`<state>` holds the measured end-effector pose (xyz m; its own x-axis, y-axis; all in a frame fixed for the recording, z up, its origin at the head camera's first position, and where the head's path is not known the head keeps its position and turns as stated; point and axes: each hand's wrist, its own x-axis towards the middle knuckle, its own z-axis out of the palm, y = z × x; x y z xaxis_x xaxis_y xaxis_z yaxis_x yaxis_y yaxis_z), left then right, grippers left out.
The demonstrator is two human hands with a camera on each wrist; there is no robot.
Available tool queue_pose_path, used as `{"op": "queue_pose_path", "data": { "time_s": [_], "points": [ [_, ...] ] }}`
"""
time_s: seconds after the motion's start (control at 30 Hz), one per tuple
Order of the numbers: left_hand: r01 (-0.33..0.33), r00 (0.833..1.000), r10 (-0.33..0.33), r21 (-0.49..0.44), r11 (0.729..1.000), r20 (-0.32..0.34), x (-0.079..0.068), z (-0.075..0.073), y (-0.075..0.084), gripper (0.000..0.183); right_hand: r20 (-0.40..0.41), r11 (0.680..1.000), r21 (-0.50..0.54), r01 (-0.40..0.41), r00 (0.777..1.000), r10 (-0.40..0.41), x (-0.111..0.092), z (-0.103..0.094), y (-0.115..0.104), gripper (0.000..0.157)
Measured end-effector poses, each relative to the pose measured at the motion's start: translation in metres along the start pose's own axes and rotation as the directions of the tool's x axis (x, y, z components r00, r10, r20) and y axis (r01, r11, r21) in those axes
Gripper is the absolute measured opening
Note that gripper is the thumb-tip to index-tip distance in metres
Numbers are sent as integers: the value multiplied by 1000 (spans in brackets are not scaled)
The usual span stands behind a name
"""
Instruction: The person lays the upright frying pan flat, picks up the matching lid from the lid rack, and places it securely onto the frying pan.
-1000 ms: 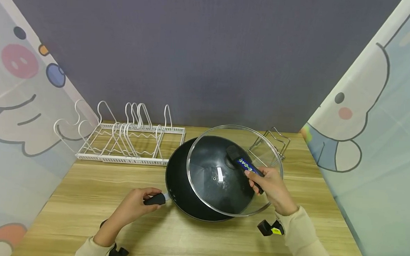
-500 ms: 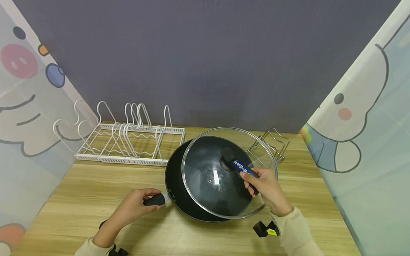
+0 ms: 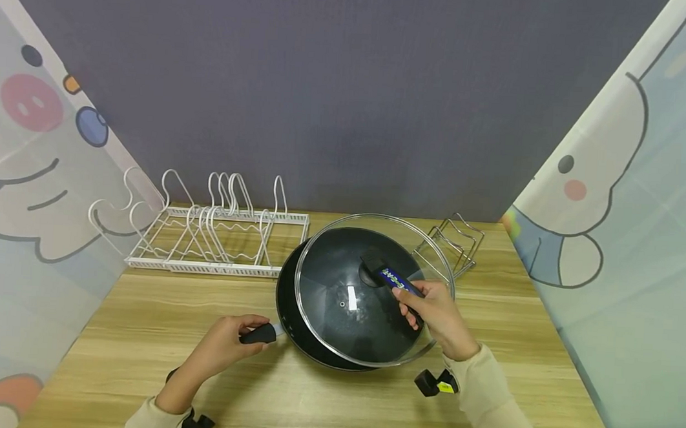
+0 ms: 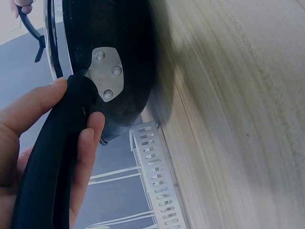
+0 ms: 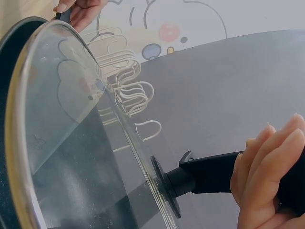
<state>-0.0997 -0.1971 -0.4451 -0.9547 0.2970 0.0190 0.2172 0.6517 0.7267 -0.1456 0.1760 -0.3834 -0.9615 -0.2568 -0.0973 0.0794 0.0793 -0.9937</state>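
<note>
A black wok (image 3: pixel 287 295) stands on the wooden table with its handle (image 4: pixel 55 143) pointing to the left front. My left hand (image 3: pixel 225 345) grips that handle, thumb on one side and fingers on the other. Over the wok is a round glass lid (image 3: pixel 337 323) with a metal rim, offset to the right so that the wok's left part shows uncovered. My right hand (image 3: pixel 435 312) holds the lid by its long black lid handle (image 5: pixel 212 174), fingers curled round it. In the right wrist view the lid's rim overlaps the wok's rim.
Behind and left of the wok stands a white wire rack (image 3: pixel 212 266) with upright loops. A small metal wire rack (image 3: pixel 463 246) is at the back right, partly behind the lid. A grey wall (image 3: pixel 349 98) closes off the back, with printed cloth on both sides.
My right hand has carried the lid left and slightly toward me, so it covers more of the wok. The left hand and the wok have stayed in place.
</note>
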Motion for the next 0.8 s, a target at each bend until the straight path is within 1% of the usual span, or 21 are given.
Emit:
{"op": "queue_pose_path", "data": {
  "time_s": [0.1, 0.2, 0.37, 0.8],
  "points": [
    [4, 1000, -4, 9, 1000, -2, 1, 1, 0, 39, -2, 1000, 0, 2, 1000, -2, 1, 1, 0, 31],
    [-9, 1000, 9, 8, 1000, -3, 1, 0, 0, 39, 2, 1000, 5, 5, 1000, -5, 2, 2, 1, 32],
    [-9, 1000, 9, 4, 1000, -1, 0, 0, 0, 38, 16, 1000, 18, 3, 1000, -4, 4, 5, 2, 28],
    [15, 1000, -15, 1, 1000, 3, 1, 0, 1, 40, 25, 1000, 14, -14, 1000, 14, 11, 14, 6, 26]
  ]
}}
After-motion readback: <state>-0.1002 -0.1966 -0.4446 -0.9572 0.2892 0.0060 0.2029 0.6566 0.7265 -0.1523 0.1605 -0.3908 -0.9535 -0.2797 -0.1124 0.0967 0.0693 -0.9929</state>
